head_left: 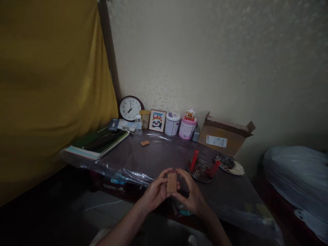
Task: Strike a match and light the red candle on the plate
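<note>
Both my hands are raised above the near edge of the dark table. My left hand grips a small tan matchbox from the left, fingers curled round it. My right hand pinches a thin matchstick just right of the box, and its thumb touches the box's side. Beyond my hands stands a round dark plate with two red candles, one upright and one leaning.
A second small tan box lies further back. Along the wall stand a clock, a framed panda picture, tins, a pink tub and an open cardboard box. Books lie at left, a yellow curtain beyond them.
</note>
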Available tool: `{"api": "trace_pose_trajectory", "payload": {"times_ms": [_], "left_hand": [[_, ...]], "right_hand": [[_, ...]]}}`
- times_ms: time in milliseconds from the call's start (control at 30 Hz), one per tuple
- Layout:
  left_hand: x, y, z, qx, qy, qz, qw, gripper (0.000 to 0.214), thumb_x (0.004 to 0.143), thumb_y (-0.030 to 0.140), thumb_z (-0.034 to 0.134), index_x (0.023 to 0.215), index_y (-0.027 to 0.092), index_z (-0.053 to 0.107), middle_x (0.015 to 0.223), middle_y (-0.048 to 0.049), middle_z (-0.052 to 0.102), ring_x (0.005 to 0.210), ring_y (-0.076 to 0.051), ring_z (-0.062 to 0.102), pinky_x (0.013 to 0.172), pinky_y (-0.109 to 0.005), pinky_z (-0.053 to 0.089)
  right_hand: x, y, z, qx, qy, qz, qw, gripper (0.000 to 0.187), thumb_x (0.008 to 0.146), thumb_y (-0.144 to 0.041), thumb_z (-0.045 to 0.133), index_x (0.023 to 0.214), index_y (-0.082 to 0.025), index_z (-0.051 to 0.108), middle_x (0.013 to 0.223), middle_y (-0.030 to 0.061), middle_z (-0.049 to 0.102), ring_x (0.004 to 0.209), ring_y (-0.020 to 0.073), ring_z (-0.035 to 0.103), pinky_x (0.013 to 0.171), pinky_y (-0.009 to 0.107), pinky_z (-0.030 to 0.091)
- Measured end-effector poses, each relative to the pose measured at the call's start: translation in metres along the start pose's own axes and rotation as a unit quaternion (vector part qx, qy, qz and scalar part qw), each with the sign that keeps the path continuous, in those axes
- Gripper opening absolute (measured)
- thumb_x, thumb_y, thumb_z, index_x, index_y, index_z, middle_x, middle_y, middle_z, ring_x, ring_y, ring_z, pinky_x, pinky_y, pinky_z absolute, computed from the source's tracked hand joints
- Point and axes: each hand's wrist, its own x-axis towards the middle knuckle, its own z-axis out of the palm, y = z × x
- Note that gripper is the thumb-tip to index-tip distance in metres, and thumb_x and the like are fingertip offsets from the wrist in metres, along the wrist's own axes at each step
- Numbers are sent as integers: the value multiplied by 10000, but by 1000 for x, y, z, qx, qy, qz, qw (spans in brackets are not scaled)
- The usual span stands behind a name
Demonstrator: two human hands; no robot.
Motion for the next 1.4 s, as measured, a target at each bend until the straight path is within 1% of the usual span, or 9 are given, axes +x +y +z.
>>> {"api": "trace_pose_trajectory", "payload": {"times_ms": [200, 433, 567, 767, 867, 1000, 1100, 1267, 1400], "left_hand": [[-2, 1, 2, 11, -6, 0, 1000, 418, 810, 189, 428, 1221, 238, 372, 942, -89, 643, 898, -251, 635, 705, -326, 429], [-1, 1, 1, 2, -10, -2, 1000, 411, 807, 175, 426, 1212, 233, 390, 969, -98, 638, 878, -235, 636, 680, -305, 433], [-2, 1, 2, 2, -4, -1, 1000, 352, 803, 188, 448, 1152, 234, 448, 979, -88, 631, 887, -235, 631, 691, -304, 435], [0, 0, 5, 30, 8, 11, 999, 214, 784, 199, 474, 985, 199, 547, 952, -68, 622, 836, -208, 625, 676, -295, 443], [1, 1, 5, 59, 24, 23, 998, 191, 786, 209, 486, 960, 189, 562, 963, -71, 625, 825, -196, 618, 674, -293, 447], [2, 0, 1, 117, 66, 54, 989, 240, 810, 267, 502, 1042, 214, 535, 1012, -71, 624, 874, -194, 600, 742, -334, 448], [4, -1, -5, 158, 81, 78, 981, 298, 788, 297, 550, 1076, 223, 527, 1037, -74, 616, 919, -214, 591, 772, -353, 437], [2, -1, -5, 211, 68, 105, 970, 374, 722, 252, 642, 1087, 231, 560, 1110, -66, 597, 952, -216, 571, 815, -329, 405], [-3, 2, -1, 234, 54, 94, 966, 447, 691, 239, 680, 1122, 244, 559, 998, -45, 646, 909, -203, 577, 806, -308, 392]], "right_hand": [[0, -1, -1, 4, -7, 1, 1000, 645, 755, -346, 632, 1317, -212, 345, 1339, 100, 412, 1251, 236, 368, 1033, 388, 326], [-1, -1, -2, 7, -7, 6, 1000, 646, 752, -374, 621, 1320, -213, 357, 1338, 105, 421, 1248, 255, 374, 1023, 406, 334], [-1, -1, -1, 12, -8, 18, 1000, 625, 748, -337, 626, 1306, -221, 370, 1329, 98, 430, 1240, 257, 381, 1021, 420, 331], [-1, 0, 3, 23, 6, 45, 999, 554, 742, -289, 617, 1255, -235, 417, 1232, 86, 508, 1155, 248, 467, 965, 414, 389], [0, 2, 5, 21, 16, 51, 998, 524, 740, -290, 617, 1230, -234, 440, 1207, 79, 528, 1133, 244, 489, 956, 403, 399], [2, 7, 5, 13, 44, 70, 996, 481, 762, -300, 585, 1218, -227, 450, 1169, 68, 556, 1110, 231, 514, 957, 396, 404], [3, 10, 6, 2, 59, 86, 995, 462, 764, -299, 575, 1204, -211, 464, 1147, 73, 573, 1095, 234, 530, 942, 399, 419], [4, 11, 7, 6, 65, 86, 994, 466, 763, -333, 583, 1198, -208, 473, 1133, 76, 585, 1078, 235, 546, 926, 387, 437], [3, 11, 7, 15, 63, 81, 995, 465, 772, -341, 578, 1204, -208, 469, 1135, 77, 590, 1073, 233, 551, 924, 389, 439]]}}
